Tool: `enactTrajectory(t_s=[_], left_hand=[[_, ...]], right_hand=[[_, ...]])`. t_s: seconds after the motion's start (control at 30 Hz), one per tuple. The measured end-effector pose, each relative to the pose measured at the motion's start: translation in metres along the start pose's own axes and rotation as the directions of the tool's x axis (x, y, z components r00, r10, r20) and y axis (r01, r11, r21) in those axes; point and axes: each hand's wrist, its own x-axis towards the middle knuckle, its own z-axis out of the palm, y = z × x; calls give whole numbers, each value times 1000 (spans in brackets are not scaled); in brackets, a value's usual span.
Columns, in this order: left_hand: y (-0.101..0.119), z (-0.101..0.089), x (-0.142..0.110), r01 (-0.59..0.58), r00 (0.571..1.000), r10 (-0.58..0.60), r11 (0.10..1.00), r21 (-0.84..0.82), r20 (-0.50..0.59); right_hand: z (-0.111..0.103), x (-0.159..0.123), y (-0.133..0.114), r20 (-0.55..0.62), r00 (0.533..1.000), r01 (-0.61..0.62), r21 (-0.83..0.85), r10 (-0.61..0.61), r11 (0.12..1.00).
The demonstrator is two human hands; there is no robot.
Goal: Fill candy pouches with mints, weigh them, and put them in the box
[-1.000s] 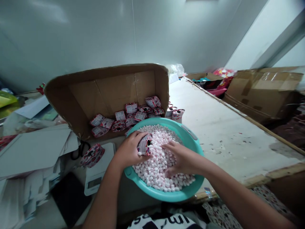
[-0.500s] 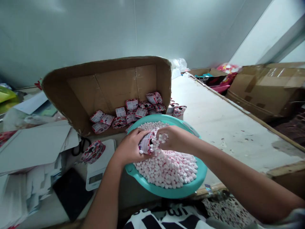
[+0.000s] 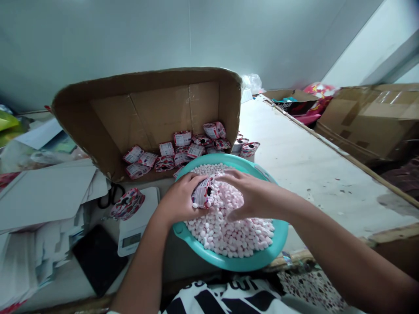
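Observation:
Over a teal basin heaped with small pale-pink candies, my left hand grips a red-and-white printed packet. The packet lies on its side with its dark opening facing right, and a few candies sit at its mouth. My right hand is just right of that opening, fingers and thumb spread apart above the candies, with nothing held in it.
Behind the basin a cardboard box lies open with several similar packets. At left are a white digital scale, a filled packet, black scissors and white card sheets. More packets stand right of the box.
My right hand has opened, letting its candies drop, and its fingers have spread. My left hand keeps hold of the packet in nearly the same place.

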Motion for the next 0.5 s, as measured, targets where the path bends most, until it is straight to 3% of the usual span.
enactTrajectory(t_s=[0.1,0.23,0.37,0.5], left_hand=[[0,0,0,3,1000,-3,1000,-1,-4],[-1,0,0,2,1000,-2,1000,12,-8],[-1,1,-1,7,1000,-7,1000,7,2],[-3,1,-2,10,1000,-10,1000,0,13]], right_hand=[[18,-3,13,116,989,-85,-84,94,993],[38,-8,16,37,997,-69,-48,71,996],[54,-14,17,-47,993,-104,114,110,988],[63,-9,18,-88,985,-132,154,147,979]])
